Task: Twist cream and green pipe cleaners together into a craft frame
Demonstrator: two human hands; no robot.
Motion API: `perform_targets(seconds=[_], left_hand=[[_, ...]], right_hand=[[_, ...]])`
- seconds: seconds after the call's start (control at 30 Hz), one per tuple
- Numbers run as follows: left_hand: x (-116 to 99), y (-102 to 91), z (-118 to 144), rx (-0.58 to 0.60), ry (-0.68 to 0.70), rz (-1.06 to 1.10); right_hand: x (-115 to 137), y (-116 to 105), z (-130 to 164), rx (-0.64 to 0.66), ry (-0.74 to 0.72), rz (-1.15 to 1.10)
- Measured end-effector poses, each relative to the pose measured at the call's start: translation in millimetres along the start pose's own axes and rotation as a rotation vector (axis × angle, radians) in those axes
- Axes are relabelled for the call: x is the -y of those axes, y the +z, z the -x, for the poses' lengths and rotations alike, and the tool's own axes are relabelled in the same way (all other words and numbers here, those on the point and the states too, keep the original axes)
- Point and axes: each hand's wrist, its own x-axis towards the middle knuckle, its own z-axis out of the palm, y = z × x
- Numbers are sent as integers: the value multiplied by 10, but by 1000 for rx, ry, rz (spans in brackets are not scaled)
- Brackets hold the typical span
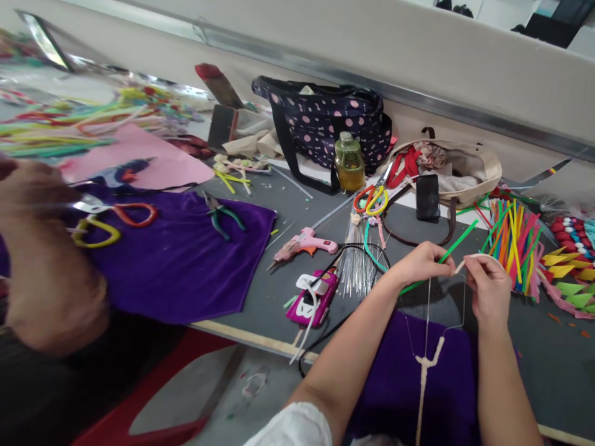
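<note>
One cream strip (pixel 460 267), pinched in fingers of left hand (pixel 424 263) and right hand (pixel 490 285), apparently to steady it near branched stem (pixel 423 378).

Moderate, slightly cool light spreads evenly and seems to fall from above, leaving soft shadows on the dark surface (pixel 269 297). Pale reflections streak the metal rail (pixel 465 118), and a leaning panel (pixel 46 40) glares at upper left. Below the surface's edge, the lower left sinks into gloom; the purple cloth (pixel 385 387) in the lap darkens too. A co-worker's forearm (pixel 51 266) is smeared by motion. The white strip (pixel 460 267) reads clearly, the thin wires (pixel 428 310) faintly. Wide-angle stretch skews the outer edges.
</note>
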Motion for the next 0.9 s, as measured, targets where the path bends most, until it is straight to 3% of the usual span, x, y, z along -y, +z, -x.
perform_targets(seconds=[0.1,0.2,0.37,0.5,0.9], left_hand=[[17,-4,-16,-10,-7,-3],[20,-18,-22,-28,-18,31],[4,-54,-11,-71,-30,157],[27,-80,-14,-111,-26,153],[65,-133,-27,-105,-12,44]], right_hand=[[23,26,55,-61,-202,116],[59,30,120,-40,-437,228],[131,-59,176,232,-732,409],[140,-141,143,399,-818,524],[76,-160,92,391,-873,614]])
